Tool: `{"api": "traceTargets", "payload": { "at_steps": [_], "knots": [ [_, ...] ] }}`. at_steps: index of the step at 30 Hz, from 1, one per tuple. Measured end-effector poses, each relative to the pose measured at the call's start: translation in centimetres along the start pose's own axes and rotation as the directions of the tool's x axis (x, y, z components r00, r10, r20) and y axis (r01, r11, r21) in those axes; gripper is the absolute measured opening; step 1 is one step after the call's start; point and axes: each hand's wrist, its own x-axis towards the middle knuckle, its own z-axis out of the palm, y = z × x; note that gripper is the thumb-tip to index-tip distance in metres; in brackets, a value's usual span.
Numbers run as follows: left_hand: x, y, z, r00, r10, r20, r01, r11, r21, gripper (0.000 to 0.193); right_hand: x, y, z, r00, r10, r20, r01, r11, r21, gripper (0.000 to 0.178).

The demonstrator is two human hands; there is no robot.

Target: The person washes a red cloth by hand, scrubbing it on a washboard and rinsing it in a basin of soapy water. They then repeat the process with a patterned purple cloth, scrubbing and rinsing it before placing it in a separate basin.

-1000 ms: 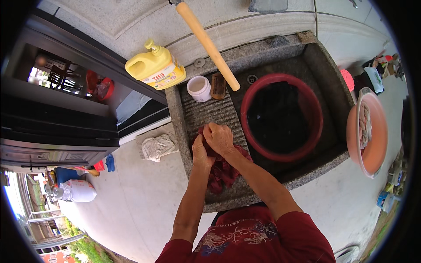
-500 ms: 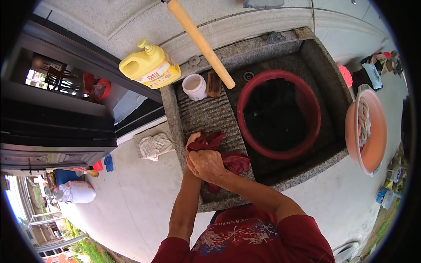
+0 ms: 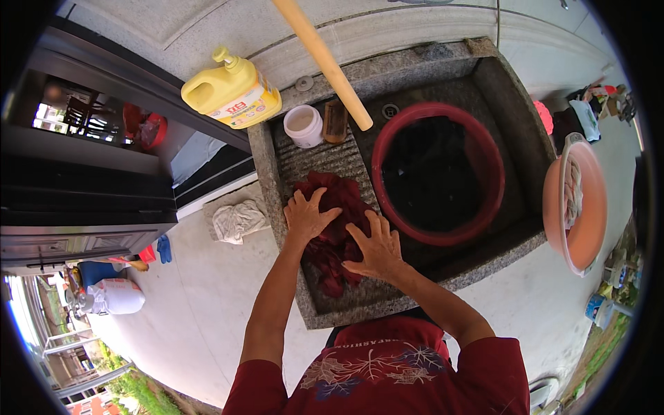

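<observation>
Dark red cloth (image 3: 330, 250), one, crumpled on ridged stone washboard (image 3: 324, 163) in my remote view, left hand (image 3: 306, 217) and right hand (image 3: 378, 249) over it, fingers spread apart, red basin (image 3: 378, 173) alongside.

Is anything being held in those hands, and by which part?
Nothing looks gripped: the left hand and right hand are spread open over the dark red cloth.

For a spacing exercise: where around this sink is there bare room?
Bare: the floor between rag and left forearm; sink bottom between tub and back-right corner; a narrow ridged strip between jar and cloth. Crowded: the back-left corner, with jar and brush; the cloth, beneath left hand and right hand.
</observation>
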Motion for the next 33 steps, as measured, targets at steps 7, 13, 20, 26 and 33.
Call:
{"api": "traceTargets", "payload": {
  "at_steps": [7, 13, 20, 26, 33],
  "knots": [
    [-2.1, 0.9, 2.7, 0.989, -0.084, 0.122, 0.134, 0.859, -0.495, 0.058, -1.2, 4.0, -0.2, 0.973, -0.109, 0.204, 0.049, 0.958, 0.282, 0.033],
    [-9.1, 2.1, -3.8, 0.944, -0.138, 0.300, 0.263, -0.236, -0.936, 0.042, 2.6, 5.8, -9.7, 0.882, -0.178, 0.436, -0.116, 0.814, 0.568, 0.051],
    [-15.4, 4.9, -11.1, 0.986, -0.006, 0.166, 0.123, -0.639, -0.759, 0.044, 9.1, 2.6, -18.5, 0.797, -0.576, 0.181, 0.336, 0.673, 0.659, 0.037],
    [-17.6, 3.6, -3.3, 0.931, -0.333, 0.152, 0.117, -0.121, -0.986, 0.052, 13.2, -1.2, -11.7, 0.797, -0.515, -0.315, 0.601, 0.728, 0.331, 0.034],
    [-18.1, 4.3, 1.3, 0.833, -0.553, -0.028, 0.298, 0.491, -0.819, 0.046, 7.0, 5.2, -0.6, 0.995, -0.021, 0.094, 0.020, 1.000, 0.013, 0.047]
  ]
}}
